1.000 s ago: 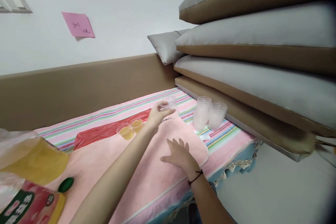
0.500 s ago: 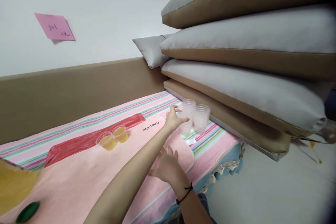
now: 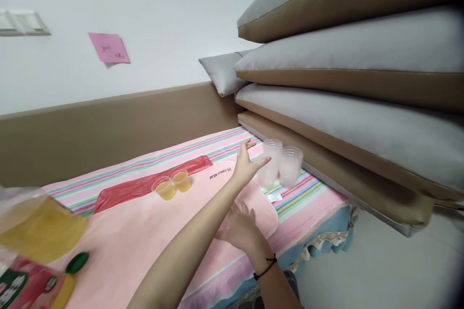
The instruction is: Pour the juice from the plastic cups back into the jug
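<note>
My left hand (image 3: 247, 163) reaches out over the far right of the pink mat (image 3: 137, 236), thumb and fingers spread. Just past it, two stacks of clear plastic cups stand side by side: a nearer stack (image 3: 272, 160), partly overlapped by my thumb, and a second stack (image 3: 291, 166). Whether the thumb touches the cups I cannot tell. My right hand (image 3: 241, 229), with a dark cord at the wrist, hovers closer to me above the mat, fingers apart and holding nothing. Two cups of yellow drink, one cup (image 3: 165, 190) and another cup (image 3: 181, 181), sit at the mat's far edge.
At left, a large clear bottle of yellow liquid (image 3: 54, 227) with a red label lies near a green cap (image 3: 77, 262). Red plastic wrapping (image 3: 126, 192) lies behind the drinks. Grey-brown cushions (image 3: 340, 63) are piled at right. The striped cloth ends at a frilled edge (image 3: 319, 244).
The view has turned left, so everything sits further right and more of the bottle shows. My left hand's fingers have spread slightly beside the cup stack. The right hand keeps its pose.
</note>
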